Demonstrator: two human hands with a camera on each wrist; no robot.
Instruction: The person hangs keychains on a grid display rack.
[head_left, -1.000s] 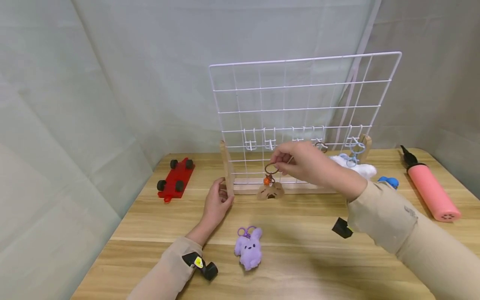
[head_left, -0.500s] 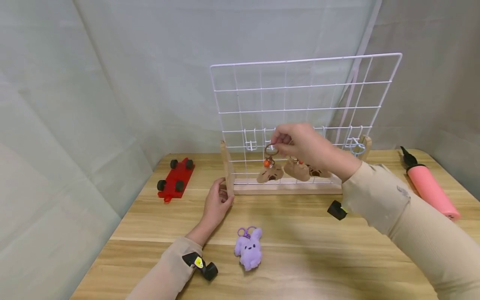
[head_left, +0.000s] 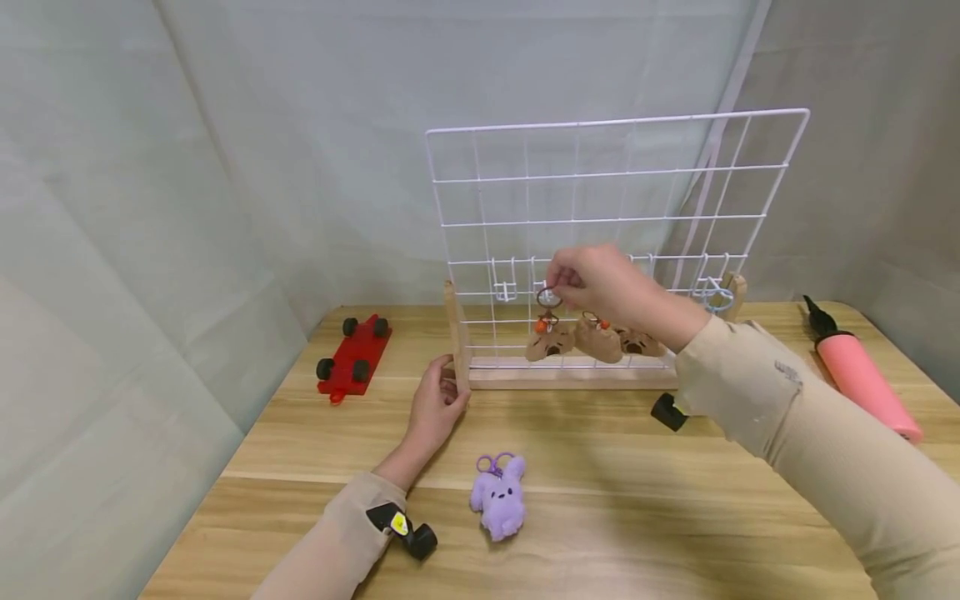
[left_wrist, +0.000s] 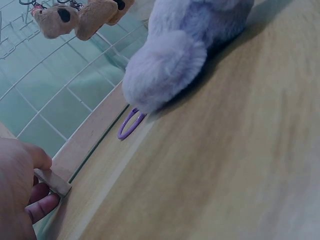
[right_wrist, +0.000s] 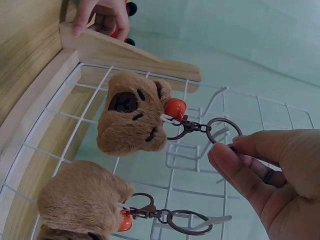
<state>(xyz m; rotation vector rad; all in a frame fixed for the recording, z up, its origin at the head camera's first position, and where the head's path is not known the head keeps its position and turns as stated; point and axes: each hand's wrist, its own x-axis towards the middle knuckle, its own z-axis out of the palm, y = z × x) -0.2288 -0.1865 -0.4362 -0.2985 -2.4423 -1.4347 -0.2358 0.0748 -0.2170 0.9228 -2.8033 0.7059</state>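
My right hand [head_left: 600, 271] pinches the metal ring [right_wrist: 224, 131] of a brown plush bear-head keychain [right_wrist: 135, 112] between thumb and index finger. The bear hangs before the white wire grid rack [head_left: 618, 122], with an orange bell [right_wrist: 175, 107] at its clasp. In the right wrist view the ring is close to a white hook; whether it touches cannot be told. My left hand [head_left: 438, 404] grips the foot of the rack's wooden side piece [head_left: 456, 333]. A lilac plush keychain [head_left: 501, 504] with purple rings lies on the table, to the right of my left forearm.
Beside the held bear hang more brown plush keychains [head_left: 598, 342], one by its ring on a hook. A bare hook [head_left: 506, 290] is at left. A red wheeled toy [head_left: 356, 358] lies left, a pink hand pump [head_left: 866, 383] right. My sleeve hides the rack's right part.
My right hand has risen with the bear keychain from near the rack's base to hook height, then shifted slightly. Other brown bears have come into view. The left hand keeps its grip.
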